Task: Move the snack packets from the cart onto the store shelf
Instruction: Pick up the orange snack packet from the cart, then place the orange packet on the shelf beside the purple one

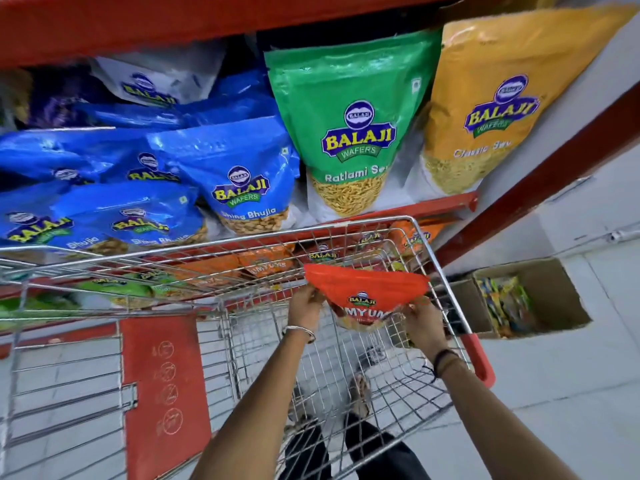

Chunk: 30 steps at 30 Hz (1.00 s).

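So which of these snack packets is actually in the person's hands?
The red packet, held over the cart by the left hand and right hand. All the others sit on shelves.

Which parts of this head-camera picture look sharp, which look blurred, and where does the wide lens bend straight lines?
Head view: the green Ratlami Sev packet reads sharply; the blue packets at far left smear; glare streaks their foil. The cart rim and red shelf edge bow from lens distortion. The red packet held by both hands is slightly soft.
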### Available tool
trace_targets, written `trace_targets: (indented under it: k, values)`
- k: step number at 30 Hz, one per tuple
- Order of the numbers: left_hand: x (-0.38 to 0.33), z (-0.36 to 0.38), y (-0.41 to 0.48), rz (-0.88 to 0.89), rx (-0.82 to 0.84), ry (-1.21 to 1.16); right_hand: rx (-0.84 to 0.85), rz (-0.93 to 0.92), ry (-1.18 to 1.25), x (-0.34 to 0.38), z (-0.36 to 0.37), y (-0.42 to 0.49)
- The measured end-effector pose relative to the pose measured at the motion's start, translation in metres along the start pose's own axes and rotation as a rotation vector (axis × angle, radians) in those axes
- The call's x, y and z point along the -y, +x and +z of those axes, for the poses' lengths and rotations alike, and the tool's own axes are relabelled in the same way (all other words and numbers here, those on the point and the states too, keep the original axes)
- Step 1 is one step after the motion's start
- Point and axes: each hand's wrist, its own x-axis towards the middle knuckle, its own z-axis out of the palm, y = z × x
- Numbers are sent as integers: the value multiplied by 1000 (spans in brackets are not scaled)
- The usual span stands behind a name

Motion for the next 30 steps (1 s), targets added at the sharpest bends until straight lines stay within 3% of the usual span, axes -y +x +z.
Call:
trace_targets:
  k: [4, 7, 9, 15, 24, 27, 30]
  values:
    - [-29, -12, -33, -54, -23, -250, 43, 3, 410, 30, -20, -21]
    - [-70, -21, -60, 57, -45, -357, 127, 39, 868, 60, -43, -39]
    - [-102, -27, -79, 117, -59, -431, 144, 9, 998, 81, -64, -51]
    - [-207, -56, -123, 212, 40, -613, 153, -186, 1007, 154, -141, -88]
    - [-376, -88, -172, 697, 184, -580, 155, -665, 1172, 271, -259, -129]
    - [-425, -93, -168, 779, 216, -583, 109, -826, 1146, 308, -285, -128]
    - [-461, -95, -147, 813, 200, -582, 51, -872, 1139, 342, -299, -109]
